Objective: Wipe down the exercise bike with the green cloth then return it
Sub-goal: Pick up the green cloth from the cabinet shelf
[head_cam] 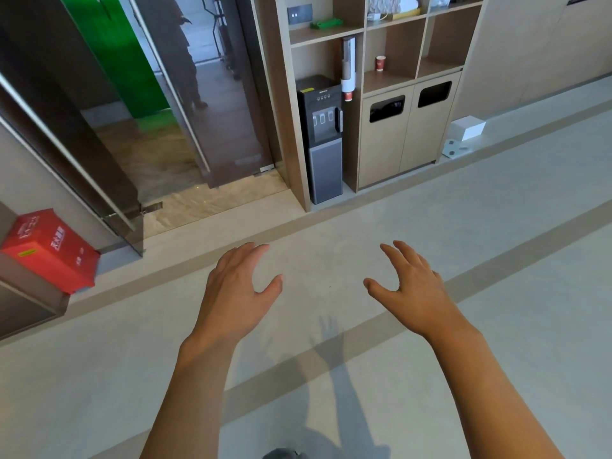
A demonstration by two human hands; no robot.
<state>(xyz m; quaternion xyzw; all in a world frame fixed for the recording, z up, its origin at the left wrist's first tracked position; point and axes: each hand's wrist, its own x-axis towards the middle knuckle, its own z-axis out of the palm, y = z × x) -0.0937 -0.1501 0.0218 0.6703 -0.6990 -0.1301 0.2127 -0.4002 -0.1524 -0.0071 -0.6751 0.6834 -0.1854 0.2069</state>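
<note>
My left hand (236,289) and my right hand (410,289) are both stretched out in front of me over the pale floor, palms down, fingers relaxed and spread, holding nothing. A green cloth (326,24) lies on an upper shelf of the wooden shelving unit (364,31) straight ahead, well beyond both hands. No exercise bike is in view.
A black water dispenser (321,137) stands in the unit's niche, with a cup holder (348,67) beside it and bin cabinets (407,134) to its right. Glass doors (185,104) are at the left, a person behind them. A red box (49,250) sits at far left.
</note>
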